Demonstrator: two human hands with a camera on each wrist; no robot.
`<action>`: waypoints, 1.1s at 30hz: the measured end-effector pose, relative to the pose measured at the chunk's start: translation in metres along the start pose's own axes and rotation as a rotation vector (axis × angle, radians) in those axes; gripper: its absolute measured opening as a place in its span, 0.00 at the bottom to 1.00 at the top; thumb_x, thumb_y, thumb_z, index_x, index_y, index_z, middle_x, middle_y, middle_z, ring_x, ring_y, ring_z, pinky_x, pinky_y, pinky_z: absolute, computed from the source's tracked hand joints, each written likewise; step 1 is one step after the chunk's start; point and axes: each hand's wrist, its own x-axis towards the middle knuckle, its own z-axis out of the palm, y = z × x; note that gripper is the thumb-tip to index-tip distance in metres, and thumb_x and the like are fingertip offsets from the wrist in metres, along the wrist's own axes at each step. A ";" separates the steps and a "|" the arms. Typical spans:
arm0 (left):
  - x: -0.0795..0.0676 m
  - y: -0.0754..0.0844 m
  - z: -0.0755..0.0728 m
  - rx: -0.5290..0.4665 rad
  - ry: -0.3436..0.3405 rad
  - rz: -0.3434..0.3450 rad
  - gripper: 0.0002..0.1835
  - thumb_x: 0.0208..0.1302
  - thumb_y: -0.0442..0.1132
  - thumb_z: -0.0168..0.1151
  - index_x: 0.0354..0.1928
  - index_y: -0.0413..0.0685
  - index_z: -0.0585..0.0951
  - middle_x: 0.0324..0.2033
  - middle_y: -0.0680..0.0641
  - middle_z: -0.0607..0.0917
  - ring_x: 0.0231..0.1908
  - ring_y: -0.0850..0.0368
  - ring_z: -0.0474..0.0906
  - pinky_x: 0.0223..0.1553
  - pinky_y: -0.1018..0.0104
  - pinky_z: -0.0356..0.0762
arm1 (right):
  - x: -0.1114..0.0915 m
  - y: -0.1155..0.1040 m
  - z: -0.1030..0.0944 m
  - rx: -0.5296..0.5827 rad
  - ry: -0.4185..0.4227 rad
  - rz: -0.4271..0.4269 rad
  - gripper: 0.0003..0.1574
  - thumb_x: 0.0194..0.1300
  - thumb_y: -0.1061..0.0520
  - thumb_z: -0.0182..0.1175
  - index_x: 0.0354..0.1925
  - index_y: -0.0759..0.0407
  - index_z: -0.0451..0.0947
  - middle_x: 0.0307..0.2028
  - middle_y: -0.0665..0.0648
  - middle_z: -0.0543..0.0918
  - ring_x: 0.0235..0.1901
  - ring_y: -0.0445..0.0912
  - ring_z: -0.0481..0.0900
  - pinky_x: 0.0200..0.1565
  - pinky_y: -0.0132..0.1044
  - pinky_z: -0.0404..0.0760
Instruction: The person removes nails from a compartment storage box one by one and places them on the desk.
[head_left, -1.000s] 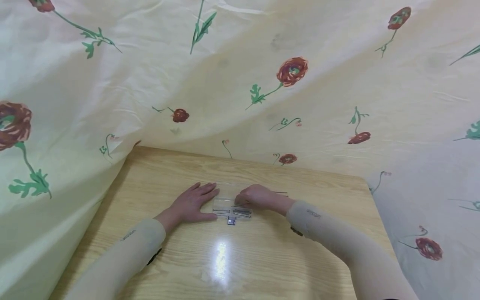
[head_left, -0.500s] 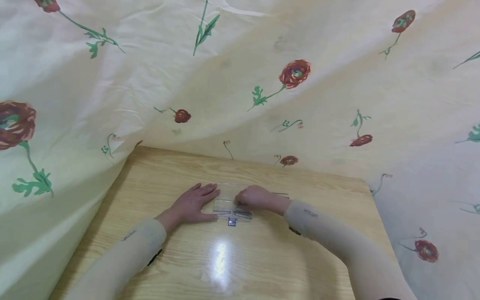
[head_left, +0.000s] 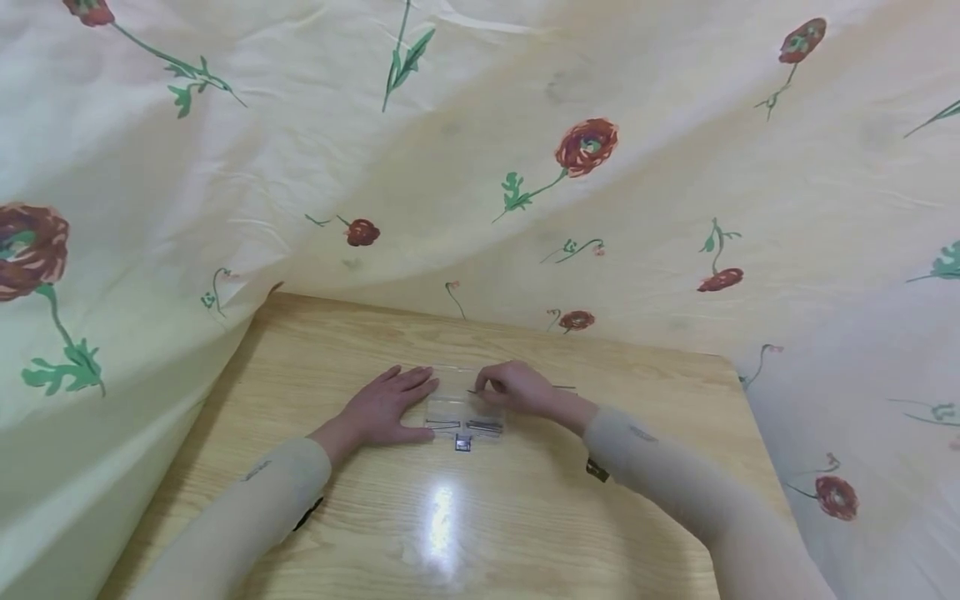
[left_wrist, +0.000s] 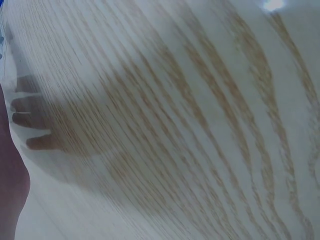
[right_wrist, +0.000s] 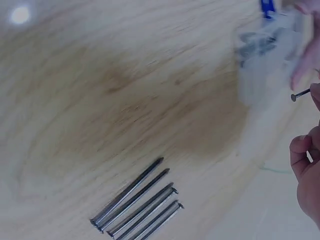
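Observation:
A clear plastic box [head_left: 447,408] lies on the table, its lid spread toward the far side. Nails [head_left: 483,427] fill its right near compartment, and a few others [head_left: 442,423] lie in the left one. My left hand [head_left: 382,406] rests with fingers spread at the box's left edge; only a sliver of that hand [left_wrist: 12,185] shows in the left wrist view. Between thumb and fingertips, my right hand [head_left: 517,387] pinches a single nail [right_wrist: 300,94], held over the far part of the box. The nail's flat head sticks out past the fingers.
A row of several loose nails [right_wrist: 135,200] lies on the wooden table [head_left: 360,525] right of the box. A blue tag [head_left: 462,442] sits at the box's near edge. Flowered cloth [head_left: 450,167] hangs behind the table and along both sides.
My right hand has risen from the box's compartments and shifted slightly toward the far side, with the nail between its fingers. The left hand stays where it was.

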 end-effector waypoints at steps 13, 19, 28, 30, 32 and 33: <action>-0.002 -0.003 0.007 0.026 0.032 0.019 0.52 0.67 0.77 0.59 0.83 0.53 0.66 0.82 0.47 0.64 0.81 0.50 0.60 0.83 0.45 0.50 | -0.079 0.027 -0.037 -0.042 0.161 0.115 0.02 0.72 0.61 0.68 0.42 0.57 0.88 0.19 0.40 0.72 0.19 0.32 0.62 0.24 0.30 0.67; -0.001 0.000 0.005 0.011 0.008 0.013 0.52 0.67 0.76 0.59 0.83 0.53 0.65 0.83 0.47 0.62 0.82 0.50 0.58 0.84 0.46 0.47 | -0.116 0.034 -0.031 -0.130 0.150 0.189 0.02 0.72 0.61 0.69 0.41 0.56 0.89 0.22 0.40 0.77 0.20 0.32 0.64 0.24 0.31 0.69; -0.001 0.002 0.003 0.002 -0.003 0.010 0.52 0.67 0.75 0.60 0.83 0.52 0.65 0.83 0.47 0.62 0.82 0.49 0.57 0.84 0.45 0.47 | -0.140 0.044 -0.003 -0.222 0.156 0.106 0.03 0.66 0.64 0.72 0.39 0.57 0.88 0.32 0.50 0.91 0.29 0.41 0.85 0.34 0.38 0.87; -0.001 0.002 0.004 0.009 0.002 0.013 0.52 0.67 0.75 0.60 0.83 0.52 0.65 0.83 0.47 0.62 0.82 0.49 0.58 0.84 0.45 0.47 | -0.141 0.045 0.002 -0.241 0.149 0.093 0.04 0.66 0.63 0.73 0.39 0.57 0.88 0.33 0.51 0.91 0.30 0.42 0.87 0.35 0.40 0.89; -0.001 0.002 0.004 0.008 0.003 0.014 0.52 0.67 0.75 0.60 0.83 0.52 0.65 0.83 0.47 0.62 0.82 0.50 0.58 0.84 0.46 0.47 | -0.142 0.047 0.007 -0.253 0.142 0.089 0.04 0.66 0.63 0.73 0.39 0.56 0.88 0.31 0.49 0.90 0.28 0.40 0.85 0.34 0.39 0.88; -0.001 0.002 0.003 0.006 0.000 0.011 0.52 0.67 0.75 0.60 0.83 0.52 0.65 0.83 0.47 0.62 0.82 0.50 0.57 0.84 0.46 0.47 | -0.143 0.048 0.009 -0.260 0.141 0.086 0.04 0.65 0.63 0.73 0.38 0.56 0.88 0.30 0.48 0.89 0.27 0.38 0.83 0.33 0.38 0.87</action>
